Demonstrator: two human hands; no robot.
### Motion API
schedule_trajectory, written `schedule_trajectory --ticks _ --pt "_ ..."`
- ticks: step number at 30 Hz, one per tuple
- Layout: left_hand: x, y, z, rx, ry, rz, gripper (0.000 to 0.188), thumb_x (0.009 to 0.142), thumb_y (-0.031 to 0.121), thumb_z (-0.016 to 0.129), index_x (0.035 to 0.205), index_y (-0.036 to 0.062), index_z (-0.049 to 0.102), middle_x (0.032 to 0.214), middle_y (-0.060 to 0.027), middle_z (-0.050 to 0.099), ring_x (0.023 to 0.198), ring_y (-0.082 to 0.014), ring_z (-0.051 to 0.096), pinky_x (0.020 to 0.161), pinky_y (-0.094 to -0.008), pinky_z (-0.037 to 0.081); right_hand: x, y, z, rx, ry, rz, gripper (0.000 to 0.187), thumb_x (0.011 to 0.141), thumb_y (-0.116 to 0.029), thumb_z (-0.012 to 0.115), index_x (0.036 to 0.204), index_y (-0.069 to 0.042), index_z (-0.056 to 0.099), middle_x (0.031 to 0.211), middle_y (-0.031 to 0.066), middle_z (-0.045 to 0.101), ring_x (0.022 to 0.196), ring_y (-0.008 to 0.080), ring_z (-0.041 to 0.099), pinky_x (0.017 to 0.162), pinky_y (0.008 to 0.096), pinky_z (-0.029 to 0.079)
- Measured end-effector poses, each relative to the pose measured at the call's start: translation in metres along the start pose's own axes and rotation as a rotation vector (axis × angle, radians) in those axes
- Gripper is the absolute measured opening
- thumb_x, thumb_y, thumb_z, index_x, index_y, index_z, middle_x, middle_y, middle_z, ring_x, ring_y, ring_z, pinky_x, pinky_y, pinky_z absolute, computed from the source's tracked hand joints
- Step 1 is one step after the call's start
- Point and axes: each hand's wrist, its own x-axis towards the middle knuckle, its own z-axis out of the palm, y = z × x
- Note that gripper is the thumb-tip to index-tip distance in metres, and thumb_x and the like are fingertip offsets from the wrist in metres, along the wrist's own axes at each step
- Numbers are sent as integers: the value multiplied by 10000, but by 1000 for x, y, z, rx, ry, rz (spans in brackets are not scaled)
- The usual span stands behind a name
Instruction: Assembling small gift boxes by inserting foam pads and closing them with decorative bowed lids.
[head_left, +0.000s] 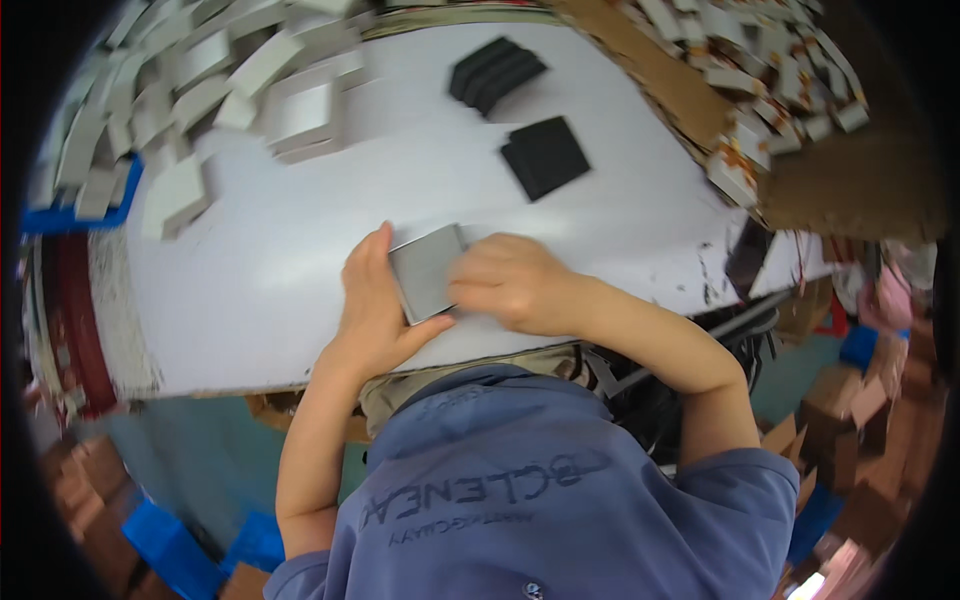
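Observation:
My left hand (375, 305) wraps around the left side and near corner of a shallow grey rectangular box (426, 272), its thumb along the near edge. The box lies tilted on the white table in front of me. At its right side is my right hand (512, 284), fingers curled inward and somewhat blurred. Whatever those fingers hold, if anything, is hidden. Beyond the hands, to the right, lie a few flat black square pads (552, 157). A leaning row of black pieces (495, 74) sits farther back.
White boxes (305, 105) are heaped at the far left, some in a blue crate (125, 205). At the far right, a cardboard carton (850, 180) holds many small white-and-orange boxes (740, 165). Cartons (840, 395) and blue bins (170, 545) stand on the floor.

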Motion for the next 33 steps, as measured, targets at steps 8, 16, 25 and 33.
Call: schedule_trajectory --ticks 8,16,25,33 --pt "7 -6 6 87 30 194 1051 594 238 803 1383 -25 160 1369 -236 220 1245 -389 271 1023 -449 281 -65 42 -81 -614 381 426 431 651 -246 736 1027 -76 611 1100 100 583 1016 308 526 874 414 403" --pt "61 48 27 234 192 333 818 580 393 777 1280 111 461 1363 -172 332 1239 -412 285 975 -511 251 -131 97 -146 -893 -20 1470 742 779 -494 579 1334 -61 343 1275 249 400 1157 424 431 926 555 332" --pt "86 31 27 386 108 335 496 656 299 738 1077 93 577 1249 -68 487 1194 -358 380 950 -505 258 -97 26 -57 -360 228 668 614 700 -239 697 1244 -84 458 1271 205 383 1162 371 401 977 441 339" --pt "28 6 8 145 62 321 481 672 243 729 1082 47 573 1260 -89 468 1160 -343 401 918 -411 368 -39 26 -45 160 239 502 757 661 -141 741 1324 -123 377 1308 172 371 1164 348 384 981 397 343"
